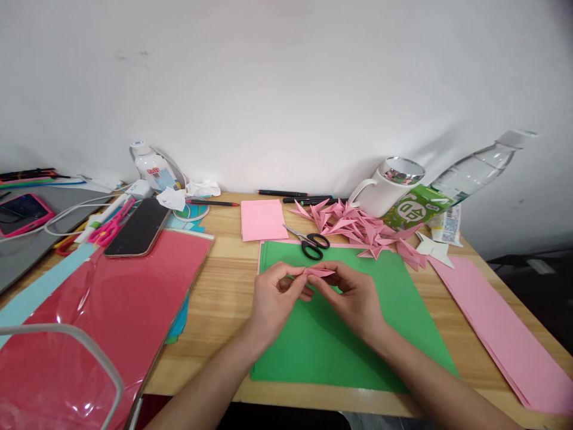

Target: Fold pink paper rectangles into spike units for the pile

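Note:
Both hands meet over the green paper sheet (pixel 380 310) in the middle of the wooden table. My left hand (pixel 275 295) and my right hand (pixel 353 295) pinch the two ends of a small folded pink paper piece (pixel 319 272), held just above the sheet. The fingers of both hands are closed on it. Black-handled scissors (pixel 308 242) lie just beyond the hands at the green sheet's far edge. A pile of several folded pink paper pieces (pixel 358 227) lies behind and to the right.
A stack of pink squares (pixel 262 218) lies at the back. Pink sheets (pixel 496 322) run along the right edge. A white mug (pixel 385 185), green carton (pixel 414 209) and clear bottle (pixel 474 170) stand back right. Red paper in plastic (pixel 111 310), a phone (pixel 138 230) and markers (pixel 304 197) lie left and behind.

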`<action>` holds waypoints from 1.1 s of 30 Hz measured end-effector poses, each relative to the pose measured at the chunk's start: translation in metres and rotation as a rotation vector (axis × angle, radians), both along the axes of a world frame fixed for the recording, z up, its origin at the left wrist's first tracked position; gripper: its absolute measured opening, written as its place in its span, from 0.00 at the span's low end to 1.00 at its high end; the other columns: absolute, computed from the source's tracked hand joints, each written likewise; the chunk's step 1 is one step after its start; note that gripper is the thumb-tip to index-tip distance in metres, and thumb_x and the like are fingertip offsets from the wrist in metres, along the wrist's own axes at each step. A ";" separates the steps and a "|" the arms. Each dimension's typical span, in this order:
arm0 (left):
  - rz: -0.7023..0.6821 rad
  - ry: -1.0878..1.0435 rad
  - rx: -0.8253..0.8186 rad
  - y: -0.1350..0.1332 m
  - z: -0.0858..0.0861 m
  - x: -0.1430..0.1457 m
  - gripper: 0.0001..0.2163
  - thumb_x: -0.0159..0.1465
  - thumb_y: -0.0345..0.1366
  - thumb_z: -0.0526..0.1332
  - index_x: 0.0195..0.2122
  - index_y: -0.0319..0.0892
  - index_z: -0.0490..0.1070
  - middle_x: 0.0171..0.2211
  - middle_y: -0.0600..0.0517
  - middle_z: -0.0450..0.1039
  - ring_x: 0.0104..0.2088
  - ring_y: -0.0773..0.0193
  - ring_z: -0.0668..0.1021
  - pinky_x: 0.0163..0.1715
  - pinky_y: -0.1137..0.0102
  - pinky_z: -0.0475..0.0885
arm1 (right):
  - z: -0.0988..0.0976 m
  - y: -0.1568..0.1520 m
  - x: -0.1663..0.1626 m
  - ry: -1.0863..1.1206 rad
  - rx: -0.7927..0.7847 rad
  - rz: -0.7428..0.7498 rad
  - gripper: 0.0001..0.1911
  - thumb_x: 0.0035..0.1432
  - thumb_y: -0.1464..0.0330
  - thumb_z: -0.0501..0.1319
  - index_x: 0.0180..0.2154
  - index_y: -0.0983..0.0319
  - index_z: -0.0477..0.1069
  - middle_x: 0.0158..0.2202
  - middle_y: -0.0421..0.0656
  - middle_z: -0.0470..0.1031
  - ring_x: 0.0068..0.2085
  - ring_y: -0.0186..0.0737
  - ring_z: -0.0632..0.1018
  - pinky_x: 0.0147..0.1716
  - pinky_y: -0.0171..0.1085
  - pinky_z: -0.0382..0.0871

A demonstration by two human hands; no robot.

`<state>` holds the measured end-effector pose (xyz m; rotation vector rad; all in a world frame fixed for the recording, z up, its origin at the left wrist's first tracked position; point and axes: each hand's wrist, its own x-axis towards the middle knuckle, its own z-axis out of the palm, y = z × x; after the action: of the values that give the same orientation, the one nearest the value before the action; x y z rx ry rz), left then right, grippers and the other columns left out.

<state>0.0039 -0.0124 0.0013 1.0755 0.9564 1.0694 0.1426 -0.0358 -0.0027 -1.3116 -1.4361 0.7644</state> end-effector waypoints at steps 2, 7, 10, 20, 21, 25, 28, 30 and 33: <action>-0.010 0.019 0.016 -0.001 -0.001 0.001 0.07 0.53 0.35 0.65 0.30 0.37 0.73 0.26 0.52 0.74 0.23 0.66 0.78 0.25 0.71 0.78 | 0.000 0.001 0.001 0.043 -0.043 -0.005 0.10 0.53 0.62 0.62 0.33 0.63 0.73 0.29 0.44 0.78 0.28 0.38 0.78 0.29 0.36 0.75; 0.009 0.132 0.226 -0.002 -0.004 0.000 0.06 0.56 0.34 0.63 0.34 0.38 0.75 0.30 0.49 0.74 0.27 0.66 0.78 0.28 0.71 0.78 | 0.004 0.005 0.002 0.233 -0.091 -0.007 0.11 0.48 0.62 0.66 0.32 0.62 0.73 0.27 0.41 0.77 0.28 0.36 0.77 0.29 0.34 0.74; 0.012 0.216 0.399 -0.003 -0.006 -0.002 0.06 0.58 0.32 0.60 0.35 0.39 0.76 0.32 0.49 0.74 0.27 0.67 0.77 0.25 0.73 0.77 | 0.005 0.006 0.003 0.266 -0.141 0.049 0.11 0.45 0.63 0.68 0.30 0.62 0.74 0.28 0.41 0.77 0.28 0.36 0.77 0.29 0.34 0.73; 0.171 0.252 0.369 0.001 0.004 -0.006 0.06 0.57 0.35 0.61 0.35 0.40 0.72 0.33 0.50 0.72 0.25 0.70 0.74 0.19 0.77 0.70 | 0.003 0.013 0.012 0.634 -0.287 0.118 0.12 0.45 0.65 0.69 0.32 0.61 0.72 0.24 0.37 0.75 0.25 0.31 0.75 0.28 0.32 0.72; 0.127 0.221 0.310 0.002 0.004 -0.006 0.06 0.57 0.36 0.61 0.34 0.40 0.72 0.31 0.50 0.72 0.24 0.70 0.73 0.18 0.77 0.69 | 0.003 0.013 0.012 0.642 -0.298 0.134 0.11 0.45 0.65 0.69 0.31 0.61 0.72 0.24 0.37 0.75 0.25 0.31 0.75 0.28 0.31 0.72; -0.052 0.094 0.101 0.001 0.006 -0.004 0.09 0.56 0.41 0.62 0.31 0.38 0.72 0.20 0.54 0.70 0.19 0.70 0.72 0.17 0.77 0.69 | 0.005 0.013 0.013 0.616 -0.317 0.211 0.10 0.46 0.65 0.69 0.30 0.62 0.73 0.26 0.39 0.76 0.26 0.31 0.76 0.29 0.32 0.73; -0.056 0.067 0.028 0.000 0.010 -0.004 0.12 0.53 0.43 0.64 0.28 0.38 0.70 0.17 0.55 0.69 0.16 0.71 0.71 0.15 0.77 0.67 | 0.005 0.012 0.013 0.571 -0.307 0.243 0.09 0.48 0.65 0.68 0.31 0.62 0.73 0.25 0.39 0.76 0.26 0.32 0.76 0.29 0.34 0.74; -0.059 0.056 -0.001 -0.001 0.011 -0.004 0.13 0.52 0.44 0.65 0.27 0.38 0.69 0.16 0.56 0.69 0.15 0.72 0.70 0.14 0.78 0.66 | 0.004 0.012 0.013 0.541 -0.285 0.251 0.09 0.48 0.66 0.68 0.32 0.61 0.73 0.25 0.38 0.76 0.26 0.33 0.76 0.29 0.34 0.74; -0.072 0.043 -0.011 -0.001 0.011 -0.004 0.14 0.51 0.44 0.66 0.26 0.38 0.68 0.14 0.57 0.68 0.13 0.72 0.69 0.12 0.78 0.65 | 0.005 0.011 0.013 0.495 -0.222 0.284 0.09 0.46 0.68 0.69 0.33 0.60 0.74 0.27 0.38 0.76 0.28 0.33 0.77 0.30 0.34 0.74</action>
<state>-0.0003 -0.0131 0.0120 1.1197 0.9499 0.9844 0.1554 -0.0250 0.0018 -0.9884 -1.1649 1.3644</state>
